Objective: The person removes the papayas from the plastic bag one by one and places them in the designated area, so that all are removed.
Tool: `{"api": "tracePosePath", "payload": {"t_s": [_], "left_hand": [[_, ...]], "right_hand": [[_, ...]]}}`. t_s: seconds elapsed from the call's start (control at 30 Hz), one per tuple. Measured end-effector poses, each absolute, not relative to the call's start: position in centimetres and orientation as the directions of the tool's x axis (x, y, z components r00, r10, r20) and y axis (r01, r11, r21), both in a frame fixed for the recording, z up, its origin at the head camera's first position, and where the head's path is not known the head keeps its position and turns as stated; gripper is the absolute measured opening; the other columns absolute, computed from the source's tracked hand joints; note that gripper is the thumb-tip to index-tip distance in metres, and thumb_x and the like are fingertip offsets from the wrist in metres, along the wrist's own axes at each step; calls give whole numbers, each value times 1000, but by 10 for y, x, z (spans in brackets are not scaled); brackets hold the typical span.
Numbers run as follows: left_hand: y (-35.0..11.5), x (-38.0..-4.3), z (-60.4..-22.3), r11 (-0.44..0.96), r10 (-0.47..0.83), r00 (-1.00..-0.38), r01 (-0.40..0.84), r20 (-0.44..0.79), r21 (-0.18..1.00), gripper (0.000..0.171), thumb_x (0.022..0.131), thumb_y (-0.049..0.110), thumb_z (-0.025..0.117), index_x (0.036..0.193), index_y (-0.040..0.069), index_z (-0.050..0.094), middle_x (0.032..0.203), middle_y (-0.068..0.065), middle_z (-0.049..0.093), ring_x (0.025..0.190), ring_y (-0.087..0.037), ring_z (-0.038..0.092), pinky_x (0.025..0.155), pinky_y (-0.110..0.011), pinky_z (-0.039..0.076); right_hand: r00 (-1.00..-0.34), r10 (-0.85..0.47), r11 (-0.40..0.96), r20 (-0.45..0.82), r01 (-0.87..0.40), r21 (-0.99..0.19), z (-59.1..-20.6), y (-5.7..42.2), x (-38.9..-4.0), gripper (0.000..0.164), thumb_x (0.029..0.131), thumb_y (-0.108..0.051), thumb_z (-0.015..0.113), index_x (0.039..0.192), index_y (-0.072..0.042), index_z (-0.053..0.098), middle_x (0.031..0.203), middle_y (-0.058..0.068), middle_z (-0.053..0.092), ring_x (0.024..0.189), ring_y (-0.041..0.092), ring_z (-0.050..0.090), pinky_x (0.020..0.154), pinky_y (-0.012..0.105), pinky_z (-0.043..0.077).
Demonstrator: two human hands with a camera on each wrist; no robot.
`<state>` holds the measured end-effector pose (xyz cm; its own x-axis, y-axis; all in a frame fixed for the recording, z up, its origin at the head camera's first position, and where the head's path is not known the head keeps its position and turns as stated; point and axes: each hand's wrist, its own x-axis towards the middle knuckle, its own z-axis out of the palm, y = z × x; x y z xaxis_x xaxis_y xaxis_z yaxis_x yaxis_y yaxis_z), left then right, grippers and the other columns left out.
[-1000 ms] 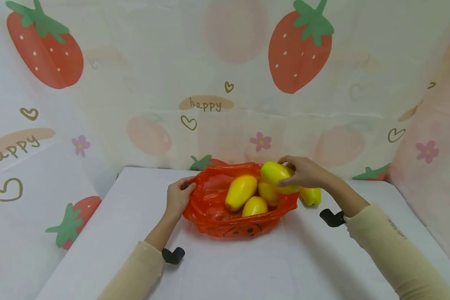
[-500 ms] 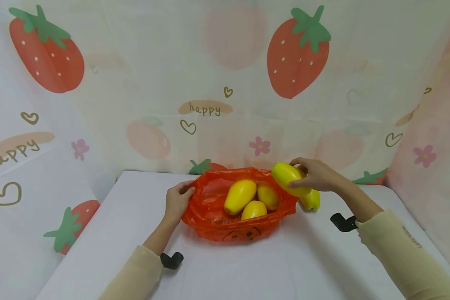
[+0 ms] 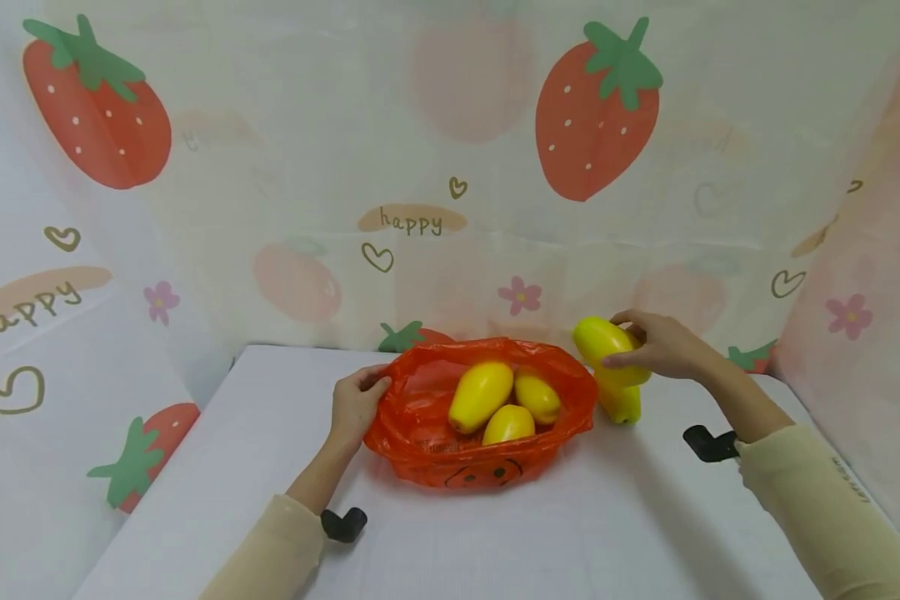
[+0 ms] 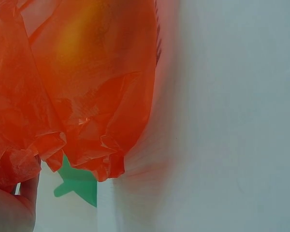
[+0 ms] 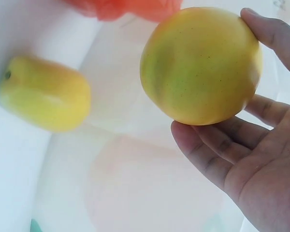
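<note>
A red plastic bag [image 3: 420, 462] stands with its mouth open on the white table, a smiley print on its front. Inside lie several yellow papayas [image 3: 482, 396]. My left hand [image 3: 355, 408] pinches the bag's left rim between thumb and fingers. Just right of the bag, my right hand [image 3: 667, 346] holds another yellow papaya [image 3: 603, 342] up in the air, thumb on one side and fingers on the other. In the right wrist view this held papaya [image 5: 203, 65] shows its rounded greenish end. Beneath it, one more papaya [image 3: 621, 407] rests on the table beside the bag.
The white table [image 3: 450, 550] ends at a curtain [image 3: 307, 125] printed with strawberries, hearts and the word happy. Curtain panels also enclose the left and right sides. Black mounts [image 3: 345, 525] sit at both wrists, below the beige sleeves [image 3: 270, 550].
My right hand has moved right with its papaya, from over the bag's right rim to outside it. My left hand keeps its hold on the left rim.
</note>
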<state>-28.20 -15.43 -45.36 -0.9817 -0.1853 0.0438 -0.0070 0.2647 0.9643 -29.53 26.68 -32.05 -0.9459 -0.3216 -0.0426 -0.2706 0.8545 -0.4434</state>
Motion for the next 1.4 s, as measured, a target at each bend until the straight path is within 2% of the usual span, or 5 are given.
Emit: {"api": "tracePosePath", "payload": {"t_s": [0.5, 0.87, 1.1, 1.4], "left_hand": [[-153, -282, -455, 259, -178, -983, -5, 43, 966, 30, 98, 13, 57, 126, 7, 65, 123, -16, 66, 109, -28, 62, 98, -42, 53], [-155, -282, -456, 259, -178, -983, 2, 50, 966, 30, 98, 13, 57, 126, 7, 65, 123, -16, 66, 109, -28, 62, 98, -42, 53], [-155, -286, -457, 267, -184, -980, 26, 78, 963, 28, 97, 12, 58, 123, 5, 66, 120, -17, 68, 106, -28, 63, 96, -41, 55], [-156, -285, -457, 267, -181, -981, 20, 71, 964, 29, 97, 12, 57, 124, 5, 66, 122, -17, 67, 109, -30, 63, 97, -42, 54]], "right_hand": [[-958, -278, 857, -66, -217, -468, -331, 295, -302, 75, 83, -48, 72, 134, 1, 46, 112, 24, 65, 91, 26, 62, 79, 41, 58], [-967, -235, 864, -99, -161, -477, -343, 311, -307, 76, 85, -47, 71, 134, 4, 44, 115, 30, 62, 90, 27, 62, 79, 42, 58], [-977, -182, 878, -114, -109, -467, -348, 319, -308, 80, 85, -48, 69, 134, 9, 41, 121, 36, 57, 92, 34, 63, 80, 44, 58], [-987, -122, 886, -104, -61, -460, -354, 332, -308, 80, 87, -49, 67, 133, 12, 41, 122, 38, 54, 98, 42, 60, 77, 44, 57]]}}
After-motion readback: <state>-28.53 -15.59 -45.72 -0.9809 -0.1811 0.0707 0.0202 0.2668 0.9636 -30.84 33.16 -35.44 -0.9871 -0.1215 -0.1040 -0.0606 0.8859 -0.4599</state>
